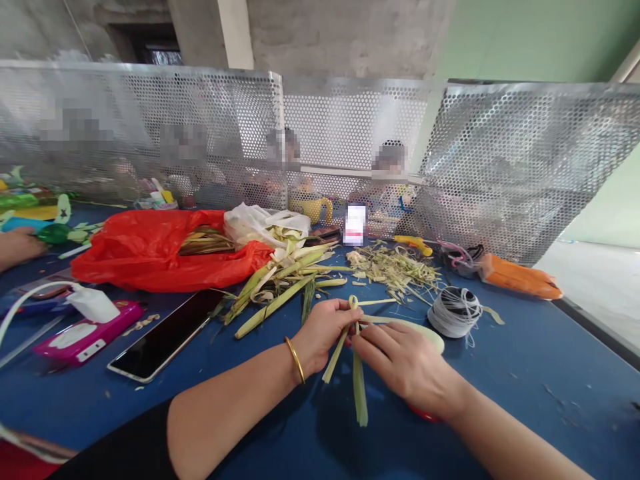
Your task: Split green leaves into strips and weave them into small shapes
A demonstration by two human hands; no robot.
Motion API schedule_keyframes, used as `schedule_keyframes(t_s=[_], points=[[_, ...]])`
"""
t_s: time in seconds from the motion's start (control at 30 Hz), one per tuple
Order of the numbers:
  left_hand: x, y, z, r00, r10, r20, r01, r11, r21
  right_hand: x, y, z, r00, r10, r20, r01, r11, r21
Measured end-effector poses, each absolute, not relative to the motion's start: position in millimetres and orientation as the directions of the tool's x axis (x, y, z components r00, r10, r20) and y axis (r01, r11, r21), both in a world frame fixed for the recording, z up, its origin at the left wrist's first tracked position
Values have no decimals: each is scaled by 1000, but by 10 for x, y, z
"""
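My left hand [323,333], with a gold bangle at the wrist, pinches a small bundle of corn husk strips [359,393] just above the table. A small loop shows at the bundle's top, and two strips hang below the fingers. Closed against the same bundle from the right is my right hand [405,360], its fingertips partly hidden. A broad pale green husk piece [431,333] sticks out beyond its knuckles. Beneath this hand, part of a red object [424,415] shows; its kind is hidden.
Loose husks [280,303] lie by a red plastic bag [150,257]. Behind are husk shreds [400,270], a lit phone [355,225] and a perforated metal screen [350,120]. A string spool [454,312] stands right; a dark phone [167,337] and a power strip [90,333] lie left. Another person's hand [23,248] is far left.
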State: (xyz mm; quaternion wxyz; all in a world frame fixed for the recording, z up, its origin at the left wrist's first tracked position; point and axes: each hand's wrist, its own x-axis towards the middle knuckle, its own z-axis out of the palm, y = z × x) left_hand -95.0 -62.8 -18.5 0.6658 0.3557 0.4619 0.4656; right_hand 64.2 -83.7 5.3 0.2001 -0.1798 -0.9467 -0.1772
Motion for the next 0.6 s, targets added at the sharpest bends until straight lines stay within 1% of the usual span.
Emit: schedule_keyframes(t_s=[0.03, 0.1, 0.17, 0.2, 0.23, 0.27, 0.33, 0.37, 0.43, 0.47, 0.53, 0.6], points=[[-954, -622, -184, 131, 946, -296, -302, 322, 897, 643, -833, 51, -869, 246, 430, 395, 867, 304], [-955, -615, -180, 125, 948, -294, -312, 319, 895, 636, -835, 43, -878, 229, 421, 387, 856, 342], [-948, -621, -171, 143, 952, -269, -309, 301, 902, 627, -843, 38, -868, 222, 444, 388, 861, 329], [-943, -627, -165, 159, 953, -258, -305, 295, 905, 624, -847, 40, -850, 230, 474, 398, 870, 291], [-938, -635, -158, 174, 953, -248, -296, 290, 910, 625, -848, 46, -816, 258, 517, 421, 879, 225], [-934, -644, -150, 185, 954, -238, -279, 283, 918, 628, -844, 54, -758, 308, 574, 458, 879, 134], [-929, -661, -135, 199, 955, -220, -227, 264, 938, 646, -814, 71, -579, 456, 676, 532, 839, -111], [-928, -669, -129, 203, 956, -210, -197, 250, 948, 660, -787, 75, -482, 536, 694, 546, 803, -240], [-929, -682, -122, 219, 956, -194, -155, 230, 961, 690, -716, 64, -332, 678, 656, 545, 705, -453], [-930, -686, -120, 229, 955, -188, -146, 224, 963, 705, -679, 49, -286, 741, 608, 551, 646, -528], [-931, -694, -117, 253, 950, -180, -135, 219, 966, 729, -615, 6, -225, 845, 485, 592, 514, -621], [-930, -700, -110, 269, 946, -178, -127, 218, 968, 741, -578, -34, -170, 911, 377, 640, 393, -660]])
